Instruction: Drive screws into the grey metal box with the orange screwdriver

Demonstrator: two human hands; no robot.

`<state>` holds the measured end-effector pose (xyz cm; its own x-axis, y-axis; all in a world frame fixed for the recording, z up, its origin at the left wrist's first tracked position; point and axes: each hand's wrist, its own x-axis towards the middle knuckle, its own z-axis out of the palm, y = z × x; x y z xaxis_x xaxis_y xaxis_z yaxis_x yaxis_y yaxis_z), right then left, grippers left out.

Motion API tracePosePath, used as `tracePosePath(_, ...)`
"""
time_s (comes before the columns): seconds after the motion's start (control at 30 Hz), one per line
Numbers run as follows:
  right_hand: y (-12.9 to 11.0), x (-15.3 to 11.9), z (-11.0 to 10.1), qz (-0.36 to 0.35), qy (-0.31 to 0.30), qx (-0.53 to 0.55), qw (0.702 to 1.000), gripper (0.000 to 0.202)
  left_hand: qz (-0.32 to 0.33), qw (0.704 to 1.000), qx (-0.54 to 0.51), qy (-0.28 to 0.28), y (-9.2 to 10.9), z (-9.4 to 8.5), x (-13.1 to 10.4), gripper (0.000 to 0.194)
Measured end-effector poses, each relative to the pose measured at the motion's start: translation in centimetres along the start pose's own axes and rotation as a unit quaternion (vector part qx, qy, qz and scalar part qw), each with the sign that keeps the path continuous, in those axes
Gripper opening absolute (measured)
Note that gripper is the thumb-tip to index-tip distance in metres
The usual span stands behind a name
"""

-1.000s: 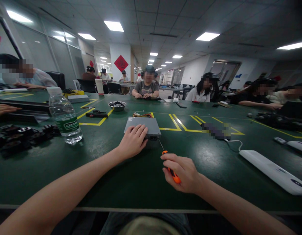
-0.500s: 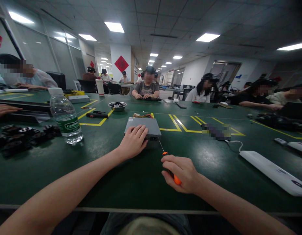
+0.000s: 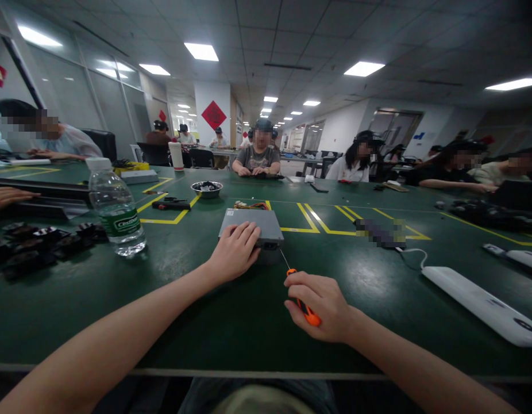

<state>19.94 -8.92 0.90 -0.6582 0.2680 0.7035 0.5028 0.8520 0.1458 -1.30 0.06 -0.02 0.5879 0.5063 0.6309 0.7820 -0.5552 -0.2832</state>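
Observation:
A grey metal box (image 3: 268, 223) with a power socket on its near side and a bundle of coloured wires (image 3: 251, 205) behind it lies on the green table (image 3: 231, 339). My left hand (image 3: 235, 247) rests over its left and front part, fingers on the top and thumb at the near side. In my right hand (image 3: 318, 305) is an orange and black screwdriver (image 3: 311, 316), fingers wrapped round the handle. Its thin shaft points up and left, the tip at the box's near right corner. Whether the tip touches the box I cannot tell.
Left stand a water bottle (image 3: 122, 215) and black parts (image 3: 42, 241). Beyond are a metal bowl (image 3: 207, 189) and a black tool (image 3: 171, 203). At right lie a cabled dark device (image 3: 380, 233) and a white power bank (image 3: 481, 302). Several people sit around, one opposite (image 3: 258, 158).
The screwdriver handle has turned slightly in my right hand, showing more orange. My left hand stays on the box.

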Motion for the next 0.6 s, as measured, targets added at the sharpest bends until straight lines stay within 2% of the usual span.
tracePosePath(0.2,0.08,-0.39,0.25,0.023,0.038,0.002,0.999,0.003,-0.001,1.0,0.0,0.004,-0.07,-0.02,0.03,0.042)
tracePosePath(0.4,0.17,-0.08,-0.14,-0.005,0.008,-0.006,1.0,0.011,-0.003,1.0,0.003,-0.002,-0.07,0.1,-0.05,0.042)
tracePosePath(0.5,0.16,-0.08,-0.12,0.002,0.001,0.006,1.0,0.005,-0.001,1.0,-0.002,0.004,-0.03,-0.02,-0.05,0.041)
tracePosePath(0.6,0.17,-0.24,0.06,0.021,0.016,0.018,0.999,0.01,0.0,1.0,-0.005,0.005,0.01,-0.1,0.0,0.041)
